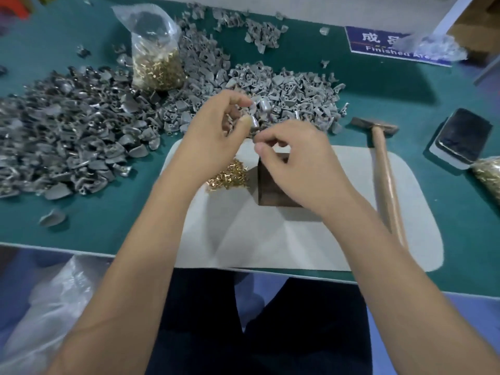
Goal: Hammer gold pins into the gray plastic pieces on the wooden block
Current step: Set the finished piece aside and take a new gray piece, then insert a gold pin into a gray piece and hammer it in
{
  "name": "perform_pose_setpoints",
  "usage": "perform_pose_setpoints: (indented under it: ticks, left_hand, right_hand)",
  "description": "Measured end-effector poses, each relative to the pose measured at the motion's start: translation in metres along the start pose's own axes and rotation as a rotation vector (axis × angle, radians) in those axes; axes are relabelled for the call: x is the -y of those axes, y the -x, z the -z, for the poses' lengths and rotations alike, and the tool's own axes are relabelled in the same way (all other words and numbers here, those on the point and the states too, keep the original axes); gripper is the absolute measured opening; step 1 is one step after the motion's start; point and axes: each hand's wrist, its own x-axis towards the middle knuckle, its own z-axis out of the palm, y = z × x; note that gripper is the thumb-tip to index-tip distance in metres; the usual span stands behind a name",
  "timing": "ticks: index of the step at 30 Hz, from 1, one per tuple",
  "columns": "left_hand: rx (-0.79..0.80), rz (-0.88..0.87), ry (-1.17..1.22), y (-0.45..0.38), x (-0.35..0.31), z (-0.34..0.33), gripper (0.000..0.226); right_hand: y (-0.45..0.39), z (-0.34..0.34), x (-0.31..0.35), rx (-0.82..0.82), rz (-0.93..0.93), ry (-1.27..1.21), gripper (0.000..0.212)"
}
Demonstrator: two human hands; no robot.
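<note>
Gray plastic piece (254, 123) sits pinched in the left hand (216, 136), between the thumb and the curled fingers, raised above the far edge of the white mat (338, 239), at about 12 o'clock from the wooden block (270, 188). Its rounded end faces 3 o'clock, toward the right hand (300, 169); blur hides which way its long axis runs. The right hand hovers over the block with thumb and forefinger pressed together close to the piece; whether a pin is between them cannot be told.

From the head view, the block stands near the middle of the mat, its far part covered by the right hand. Loose gold pins (230, 177) lie in a small heap just beside the block at its 9 o'clock. The hammer (384, 169) lies at 3 o'clock of the block, well apart from both hands, head at the far end, handle running along the mat's right side toward the near table edge, so its long axis points roughly 12 to 6 o'clock. Bare mat lies between block and hammer, and from the block to the near edge.

A large pile of gray pieces (81, 131) fills the green table (405, 98) from 9 to 12 o'clock of the mat, reaching its far edge. A clear bag of pins (157, 63) stands in the pile at 11 o'clock. A blue sign (378, 41) lies at 1 o'clock, and a dark pad (462, 136) at 3 o'clock past the hammer.
</note>
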Motion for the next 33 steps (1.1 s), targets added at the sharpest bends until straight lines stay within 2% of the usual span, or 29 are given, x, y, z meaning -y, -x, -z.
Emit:
perform_pose_setpoints:
  ticks: [4, 9, 13, 20, 26, 33]
  left_hand:
    - [-0.167, 0.203, 0.438, 0.045, 0.018, 0.036, 0.017]
    - [-0.225, 0.306, 0.658, 0.085, 0.031, 0.061, 0.012]
    - [-0.282, 0.383, 0.622, 0.103, 0.039, 0.061, 0.015]
    - [-0.211, 0.288, 0.533, 0.112, 0.042, 0.054, 0.007]
    - [-0.212, 0.266, 0.520, 0.113, 0.043, 0.056, 0.008]
    - [-0.193, 0.261, 0.444, 0.114, 0.041, 0.054, 0.008]
  right_hand:
    - [-0.002, -0.030, 0.023, 0.153, 0.067, 0.163, 0.016]
    - [-0.001, -0.057, 0.041, 0.232, 0.114, 0.325, 0.017]
    - [0.001, -0.071, 0.053, 0.234, 0.099, 0.447, 0.022]
    - [-0.003, -0.076, 0.057, 0.239, 0.061, 0.468, 0.019]
    - [-0.007, -0.080, 0.054, 0.210, -0.031, 0.328, 0.018]
    - [-0.007, -0.072, 0.053, 0.101, -0.090, 0.138, 0.011]
